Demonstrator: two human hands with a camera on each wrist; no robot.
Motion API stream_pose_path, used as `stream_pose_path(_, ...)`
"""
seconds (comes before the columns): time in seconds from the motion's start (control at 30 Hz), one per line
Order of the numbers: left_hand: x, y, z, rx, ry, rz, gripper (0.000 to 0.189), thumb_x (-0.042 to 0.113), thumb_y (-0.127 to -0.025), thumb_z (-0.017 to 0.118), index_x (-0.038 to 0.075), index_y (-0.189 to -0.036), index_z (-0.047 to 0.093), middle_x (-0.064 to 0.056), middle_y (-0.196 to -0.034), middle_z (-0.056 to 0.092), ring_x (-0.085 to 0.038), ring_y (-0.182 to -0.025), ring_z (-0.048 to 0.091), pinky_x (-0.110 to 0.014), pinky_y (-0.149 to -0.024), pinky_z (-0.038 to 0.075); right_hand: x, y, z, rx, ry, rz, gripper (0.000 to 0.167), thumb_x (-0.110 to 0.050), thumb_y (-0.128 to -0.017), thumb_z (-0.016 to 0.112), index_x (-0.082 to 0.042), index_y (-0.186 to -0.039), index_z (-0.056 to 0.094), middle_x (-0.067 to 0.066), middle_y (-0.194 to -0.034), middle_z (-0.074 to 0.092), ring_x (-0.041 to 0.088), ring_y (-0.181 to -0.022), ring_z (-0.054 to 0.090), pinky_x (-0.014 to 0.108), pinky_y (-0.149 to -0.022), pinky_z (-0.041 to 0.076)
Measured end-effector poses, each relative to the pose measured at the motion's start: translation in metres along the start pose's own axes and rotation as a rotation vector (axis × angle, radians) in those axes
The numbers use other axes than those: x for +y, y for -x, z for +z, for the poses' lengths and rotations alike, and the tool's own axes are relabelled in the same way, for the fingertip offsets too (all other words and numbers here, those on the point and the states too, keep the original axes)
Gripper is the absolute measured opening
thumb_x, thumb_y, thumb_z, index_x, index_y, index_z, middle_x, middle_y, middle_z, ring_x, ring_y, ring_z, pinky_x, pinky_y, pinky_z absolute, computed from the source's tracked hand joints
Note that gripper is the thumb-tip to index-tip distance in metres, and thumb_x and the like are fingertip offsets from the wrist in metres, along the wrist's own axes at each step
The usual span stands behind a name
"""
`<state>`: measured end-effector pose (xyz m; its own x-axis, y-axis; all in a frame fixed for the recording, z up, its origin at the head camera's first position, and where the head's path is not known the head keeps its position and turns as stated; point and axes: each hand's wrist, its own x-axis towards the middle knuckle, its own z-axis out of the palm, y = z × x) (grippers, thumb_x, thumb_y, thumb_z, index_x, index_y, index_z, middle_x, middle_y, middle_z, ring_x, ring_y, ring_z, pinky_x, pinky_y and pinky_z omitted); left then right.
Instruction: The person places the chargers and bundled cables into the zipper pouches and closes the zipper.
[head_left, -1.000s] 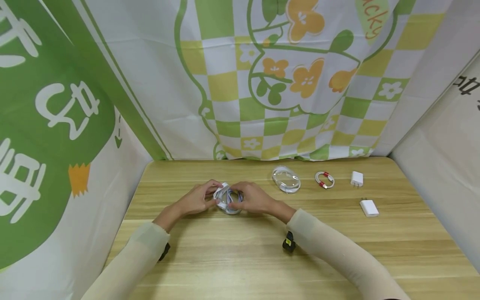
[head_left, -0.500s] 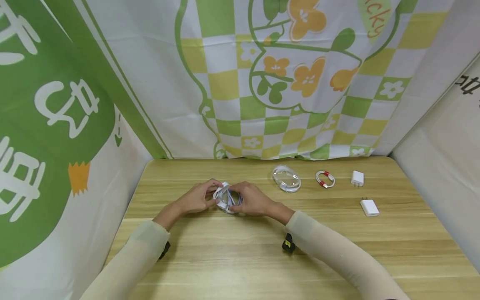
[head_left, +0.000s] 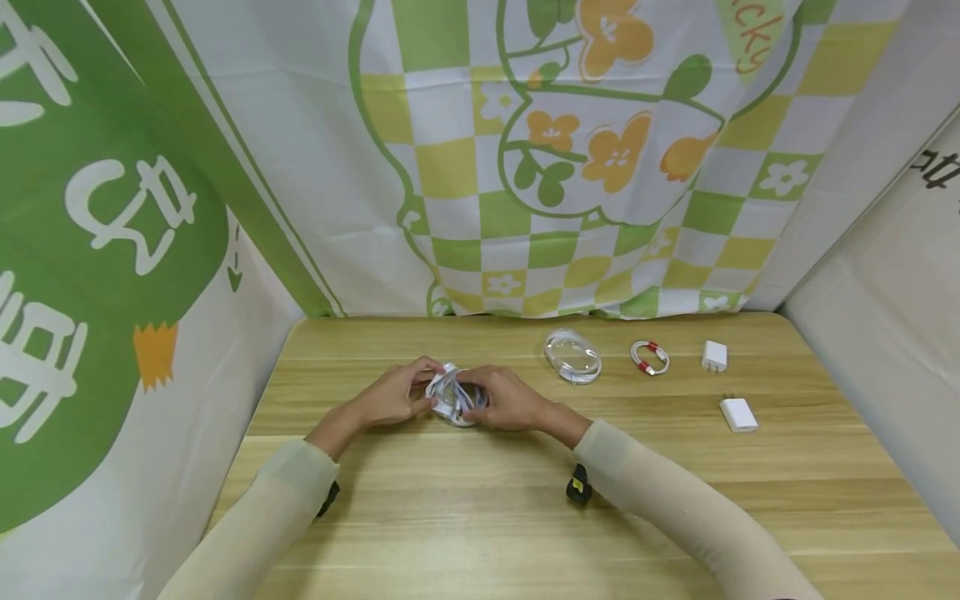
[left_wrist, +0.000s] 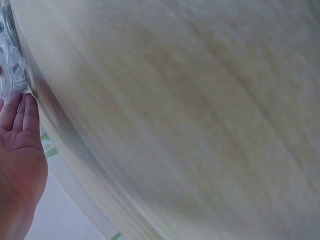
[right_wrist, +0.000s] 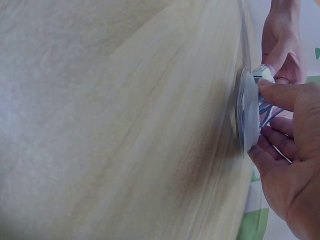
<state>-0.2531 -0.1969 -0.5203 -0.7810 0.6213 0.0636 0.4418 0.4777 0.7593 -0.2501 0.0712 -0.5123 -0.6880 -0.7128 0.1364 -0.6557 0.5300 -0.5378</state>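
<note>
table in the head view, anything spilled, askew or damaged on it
No spill or damage shows on the table. Slightly askew: strands cross the middle of the held cable coil, while the white coil right of it and red-banded cable form open rings.

From the head view I can't make out the ends of the coiled cable (head_left: 450,404), partly covered by the left hand (head_left: 392,396) and right hand (head_left: 512,398). My left wrist view cuts off coil and hand at its left edge; my right one crops the right hand and blurs the tabletop (right_wrist: 125,125).
</note>
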Motion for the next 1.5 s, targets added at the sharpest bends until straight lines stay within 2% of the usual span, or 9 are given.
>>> stream_pose_path(0.23,-0.001,0.000,0.001,0.001,-0.013,0.006,0.049,0.005,-0.096,0.075,0.003,-0.141,0.055,-0.022,-0.144,0.065,-0.037,-0.137,0.059,-0.056,-0.117,0.044,0.003,0.001,-0.003,-0.029,0.009,-0.068,0.065,-0.025,-0.089,0.088,-0.004,-0.145,0.063,0.012,-0.147,0.064,0.028,-0.136,0.060,0.041,-0.118,0.047)
stream_pose_path(0.53,-0.004,-0.001,0.001,-0.011,0.013,-0.016,0.050,0.004,-0.097,0.074,0.003,-0.142,0.053,-0.022,-0.148,0.061,-0.035,-0.141,0.056,-0.052,-0.119,0.044,0.007,-0.001,-0.008,-0.070,0.007,-0.099,0.053,-0.030,-0.099,0.076,-0.006,-0.145,0.064,0.015,-0.150,0.061,0.032,-0.139,0.059,0.045,-0.118,0.046)
stream_pose_path(0.7,-0.005,-0.001,0.001,-0.016,0.015,-0.017,0.050,0.005,-0.097,0.074,0.002,-0.143,0.052,-0.022,-0.149,0.060,-0.035,-0.141,0.056,-0.053,-0.118,0.044,0.004,-0.002,-0.009,-0.059,0.003,-0.104,0.048,-0.025,-0.098,0.078,-0.005,-0.140,0.068,0.018,-0.149,0.062,0.035,-0.138,0.059,0.048,-0.118,0.047)
stream_pose_path(0.97,-0.002,-0.001,0.001,-0.017,0.020,-0.033,0.050,0.004,-0.097,0.075,0.003,-0.142,0.053,-0.022,-0.148,0.061,-0.034,-0.141,0.056,-0.052,-0.119,0.044,0.001,-0.001,-0.005,-0.022,0.022,-0.107,0.044,-0.021,-0.095,0.080,-0.005,-0.135,0.072,0.017,-0.146,0.064,0.033,-0.136,0.061,0.047,-0.118,0.046)
stream_pose_path(1.2,-0.001,0.000,0.000,-0.013,0.012,-0.005,0.049,0.003,-0.097,0.074,0.002,-0.141,0.053,-0.023,-0.147,0.061,-0.035,-0.140,0.057,-0.053,-0.117,0.046,-0.006,-0.003,0.000,0.019,0.080,-0.120,0.037,-0.017,-0.091,0.081,-0.004,-0.124,0.077,0.022,-0.137,0.069,0.036,-0.129,0.065,0.048,-0.113,0.052)
stream_pose_path(1.33,-0.003,-0.001,0.001,-0.015,0.026,-0.014,0.049,0.002,-0.097,0.074,0.002,-0.141,0.053,-0.023,-0.148,0.061,-0.034,-0.141,0.056,-0.051,-0.117,0.046,-0.008,-0.003,0.001,0.024,0.091,-0.115,0.030,-0.018,-0.090,0.084,-0.007,-0.117,0.079,0.021,-0.135,0.070,0.035,-0.129,0.066,0.048,-0.112,0.052)
stream_pose_path(1.5,-0.002,-0.001,0.001,-0.016,0.049,-0.017,0.050,0.001,-0.096,0.074,0.002,-0.141,0.053,-0.023,-0.147,0.061,-0.035,-0.141,0.057,-0.051,-0.116,0.047,-0.009,-0.003,0.001,0.021,0.084,-0.106,0.033,-0.024,-0.088,0.087,-0.008,-0.116,0.079,0.020,-0.135,0.070,0.033,-0.129,0.065,0.047,-0.112,0.052)
